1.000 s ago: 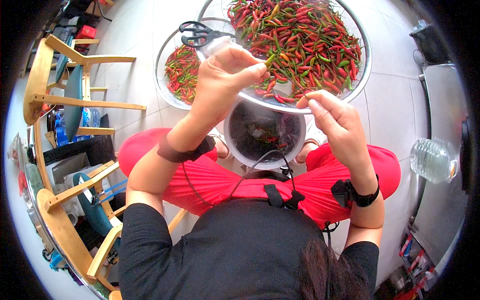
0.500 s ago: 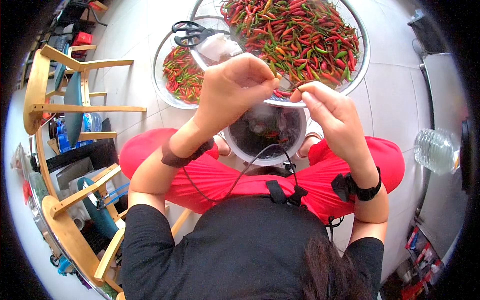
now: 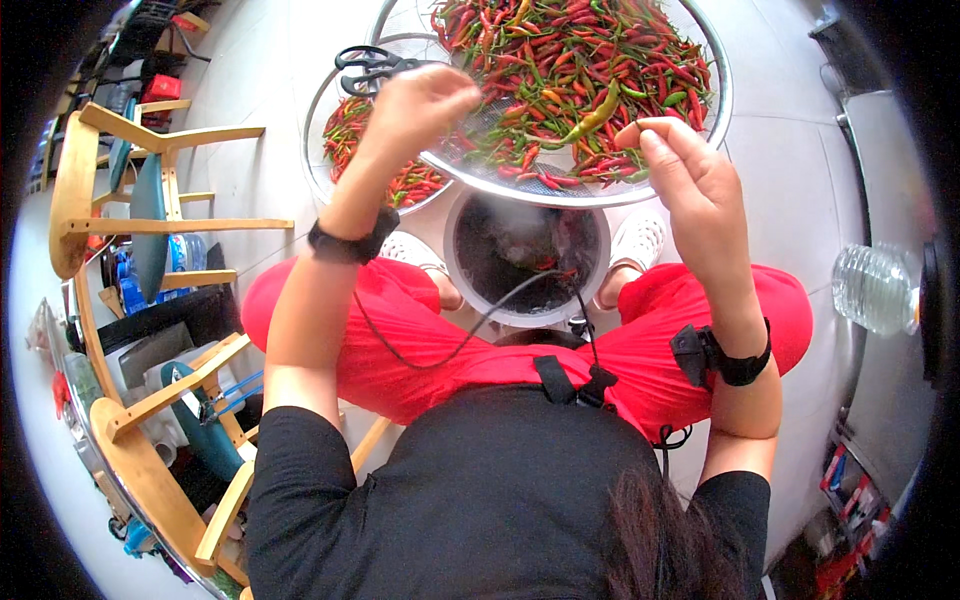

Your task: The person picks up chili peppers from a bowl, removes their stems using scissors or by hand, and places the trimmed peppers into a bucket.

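Note:
My left hand (image 3: 422, 108) is raised over the near-left rim of a big mesh basket (image 3: 722, 110), its fingers closed and slightly blurred. Whatever they hold, if anything, is hidden. Over the basket's right side my right hand (image 3: 690, 175) pinches thumb and forefinger together. A tiny dark bit shows at those fingertips, too small to name. Red and green chillies (image 3: 570, 60) fill much of the basket. A longer yellow-green chilli (image 3: 592, 118) shows just left of my right fingertips; I cannot tell whether it touches them. Black-handled scissors (image 3: 365, 72) lie beside my left hand.
A smaller basket (image 3: 312, 150) of chillies stands at the left, partly under the big one. Between my feet is a pale bucket (image 3: 603, 270) with dark contents. Wooden chairs (image 3: 180, 226) line the left; a clear plastic bottle (image 3: 872, 288) is at the right. A cable crosses my lap.
My hands have parted: the left moved up and left toward the scissors, the right slightly up and right. The yellow-green chilli now shows between them. The thin dark strand between my fingertips is gone.

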### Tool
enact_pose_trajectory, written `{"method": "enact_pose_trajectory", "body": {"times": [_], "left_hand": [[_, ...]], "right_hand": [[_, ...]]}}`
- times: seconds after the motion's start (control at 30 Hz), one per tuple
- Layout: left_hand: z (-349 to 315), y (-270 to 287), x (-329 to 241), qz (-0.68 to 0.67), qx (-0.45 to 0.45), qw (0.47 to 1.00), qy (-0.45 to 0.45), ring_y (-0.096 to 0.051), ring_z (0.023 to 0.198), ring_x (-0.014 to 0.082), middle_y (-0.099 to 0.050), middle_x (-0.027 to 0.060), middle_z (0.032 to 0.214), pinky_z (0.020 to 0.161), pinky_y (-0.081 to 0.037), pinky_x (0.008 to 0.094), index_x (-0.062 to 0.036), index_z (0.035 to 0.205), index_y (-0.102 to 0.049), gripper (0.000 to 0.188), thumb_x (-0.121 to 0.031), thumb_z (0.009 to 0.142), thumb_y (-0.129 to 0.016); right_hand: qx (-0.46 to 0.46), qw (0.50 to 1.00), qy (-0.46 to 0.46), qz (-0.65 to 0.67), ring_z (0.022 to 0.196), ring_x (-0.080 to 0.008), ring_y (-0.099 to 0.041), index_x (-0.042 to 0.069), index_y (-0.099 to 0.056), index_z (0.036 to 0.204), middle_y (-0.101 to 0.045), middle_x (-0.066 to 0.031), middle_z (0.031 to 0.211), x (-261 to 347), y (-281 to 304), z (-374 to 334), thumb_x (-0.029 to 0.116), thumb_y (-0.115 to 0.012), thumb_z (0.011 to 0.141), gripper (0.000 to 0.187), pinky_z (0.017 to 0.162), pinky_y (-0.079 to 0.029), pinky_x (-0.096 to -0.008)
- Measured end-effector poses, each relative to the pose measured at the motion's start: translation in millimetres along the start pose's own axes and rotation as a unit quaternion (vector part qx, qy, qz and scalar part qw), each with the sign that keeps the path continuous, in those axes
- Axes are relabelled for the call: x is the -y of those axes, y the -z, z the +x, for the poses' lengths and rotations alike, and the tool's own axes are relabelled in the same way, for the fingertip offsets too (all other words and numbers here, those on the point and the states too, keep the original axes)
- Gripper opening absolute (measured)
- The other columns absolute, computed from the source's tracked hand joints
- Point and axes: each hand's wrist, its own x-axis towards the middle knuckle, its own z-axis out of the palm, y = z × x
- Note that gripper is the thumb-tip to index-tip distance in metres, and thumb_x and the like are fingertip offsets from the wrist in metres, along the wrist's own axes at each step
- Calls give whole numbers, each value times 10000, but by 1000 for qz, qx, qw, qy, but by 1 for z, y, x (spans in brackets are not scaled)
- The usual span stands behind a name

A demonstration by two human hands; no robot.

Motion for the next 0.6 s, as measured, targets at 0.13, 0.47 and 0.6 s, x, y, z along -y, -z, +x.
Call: {"method": "enact_pose_trajectory", "body": {"times": [0.13, 0.47, 0.6], "left_hand": [[16, -22, 30, 234, 47, 971, 1, -734, 855, 228, -754, 112, 890, 783, -567, 359, -80, 982, -773, 212, -210, 815, -790], [34, -45, 65, 398, 15, 916, 40, -710, 918, 349, -723, 176, 923, 812, -565, 461, -98, 878, -752, 181, -208, 735, -765], [33, -37, 53, 299, 74, 951, 24, -709, 918, 331, -723, 150, 898, 831, -556, 435, -132, 947, -761, 238, -231, 731, -759]], "right_hand": [[0, 999, -3, -52, 839, -116, -654, -11, -697, 1041, -720, -83, 882, 5, -1, -2, 142, -535, 1015, 224, 775, -508, -277], [0, 997, 27, -68, 768, -132, -663, -4, -693, 1035, -716, -109, 832, -6, -2, -1, 142, -547, 1013, 208, 703, -511, -290], [-8, 996, 42, -78, 770, -134, -667, -7, -689, 1029, -717, -113, 832, -4, 0, -3, 138, -550, 1010, 201, 701, -510, -291]]}}
